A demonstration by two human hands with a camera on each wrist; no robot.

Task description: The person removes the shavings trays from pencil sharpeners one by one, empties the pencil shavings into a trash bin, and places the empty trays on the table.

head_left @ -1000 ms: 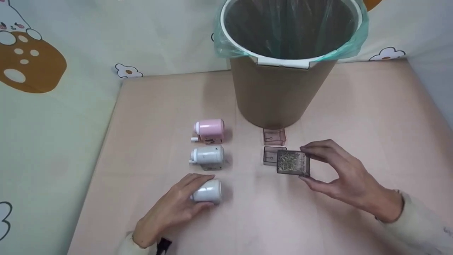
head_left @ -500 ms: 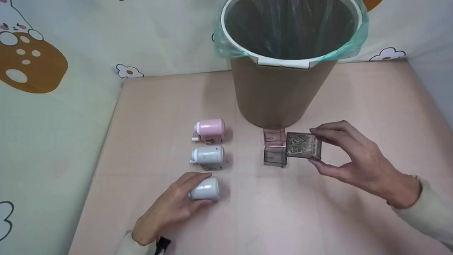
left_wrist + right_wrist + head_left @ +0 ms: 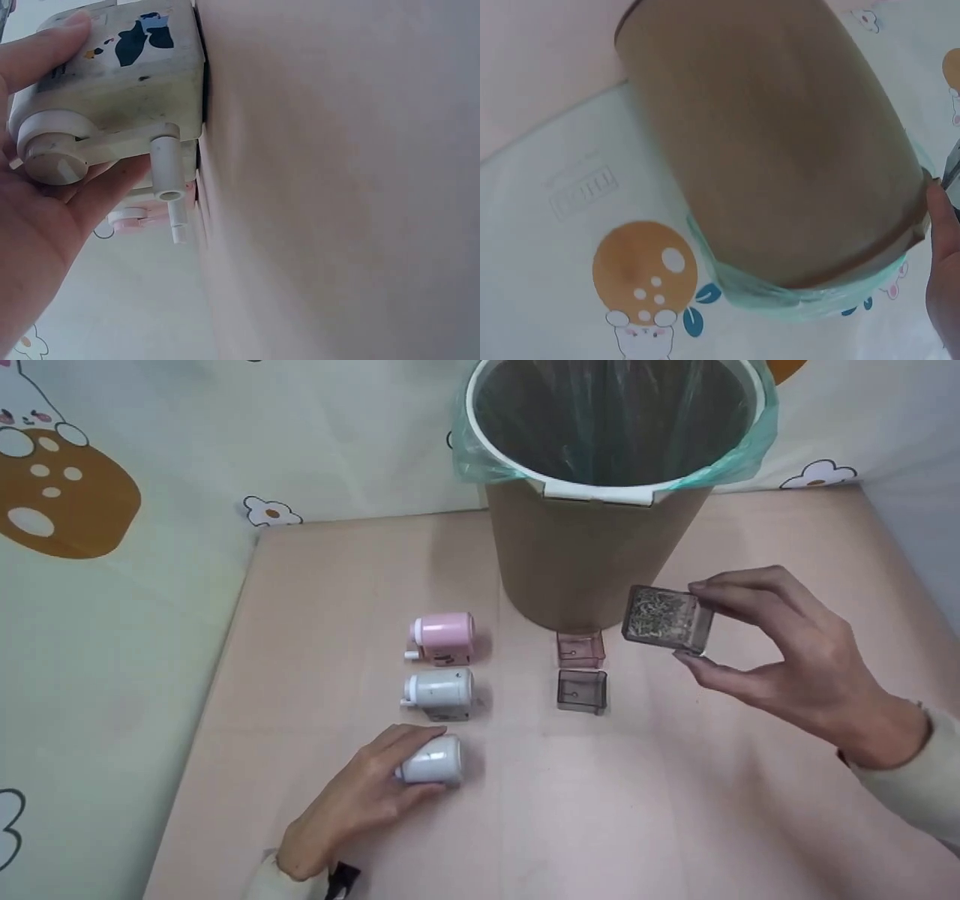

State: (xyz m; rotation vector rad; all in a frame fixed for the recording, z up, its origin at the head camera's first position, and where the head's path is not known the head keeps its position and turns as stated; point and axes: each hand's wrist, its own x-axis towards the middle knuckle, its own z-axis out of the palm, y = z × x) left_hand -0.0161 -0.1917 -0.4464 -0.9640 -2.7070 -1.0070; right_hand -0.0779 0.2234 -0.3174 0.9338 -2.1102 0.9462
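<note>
My left hand [image 3: 367, 799] grips a white hand-crank pencil sharpener [image 3: 435, 760] standing on the table, thumb and fingers on either side of its body. In the left wrist view its crank [image 3: 166, 161] and a dark cartoon print show. My right hand [image 3: 802, 660] pinches a smoky see-through shavings drawer [image 3: 661, 619], raised in front of the bin's lower right side, with pencil shavings inside. A pink sharpener [image 3: 444, 636] and a pale grey one [image 3: 439, 691] stand in line beyond the left hand. Two drawers, one pinkish [image 3: 580, 650] and one grey [image 3: 582, 691], lie near the bin.
A tall brown bin [image 3: 592, 555] lined with a green plastic bag [image 3: 480, 457] stands at the back of the table [image 3: 337, 607]. Its mouth faces up, with a white rim clip in front. A cartoon-printed cloth [image 3: 187, 442] hangs behind and at the left.
My right hand has lifted the drawer of shavings up and to the right, from beside the grey drawer toward the bin. My left hand and the white sharpener have shifted only slightly.
</note>
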